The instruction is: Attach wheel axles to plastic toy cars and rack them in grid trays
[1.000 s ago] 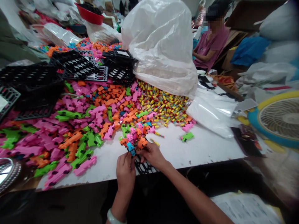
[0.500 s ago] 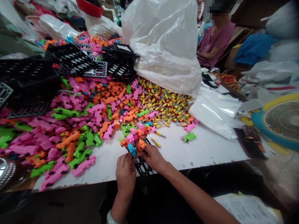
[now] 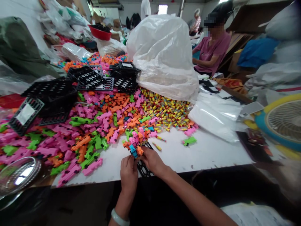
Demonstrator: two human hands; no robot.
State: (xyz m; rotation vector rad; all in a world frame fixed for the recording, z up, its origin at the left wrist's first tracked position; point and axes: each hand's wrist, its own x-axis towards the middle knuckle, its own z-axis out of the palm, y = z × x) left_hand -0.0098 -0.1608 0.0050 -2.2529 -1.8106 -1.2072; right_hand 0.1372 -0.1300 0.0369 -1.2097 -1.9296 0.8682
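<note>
My left hand (image 3: 129,172) is closed at the table's front edge, its fingertips pinching the bottom of a small blue plastic toy (image 3: 134,152). Close beside it, my right hand (image 3: 153,161) curls its fingers around a small orange plastic toy (image 3: 140,151). More small pink and orange toys (image 3: 135,137) cluster just beyond my fingertips. Under my hands lies a black lattice tray (image 3: 144,169), partly covered by them. The exact finger contact is partly hidden.
Toy cars (image 3: 91,141) in pink, orange and green heap to the left, with black trays (image 3: 51,94) on them. Yellow-capped tubes (image 3: 169,110) pile before a large plastic bag (image 3: 164,59). A fan (image 3: 284,122) stands right; a person (image 3: 213,53) sits beyond.
The view has tilted up and shifted left, bringing more of the room's back into sight. Both hands stay together at the toys, with only slight finger movement.
</note>
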